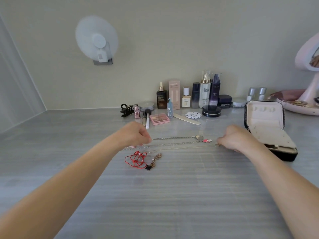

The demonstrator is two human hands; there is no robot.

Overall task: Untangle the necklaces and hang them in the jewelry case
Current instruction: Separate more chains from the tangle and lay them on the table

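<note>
Both curled and pinching: left hand (136, 135) grips the chains (176, 143) mid-frame, right hand (233, 138) their far end. Red cord (135, 159) below them, open case (265, 118) at right.

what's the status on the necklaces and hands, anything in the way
Left hand and right hand pinch the silver chains, stretched between them. Jewelry case open, nothing hung. Red cord bunched beside; nothing blocks the case.

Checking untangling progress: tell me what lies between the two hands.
Head view: thin silver chain necklaces stretch between the left hand and right hand.
</note>
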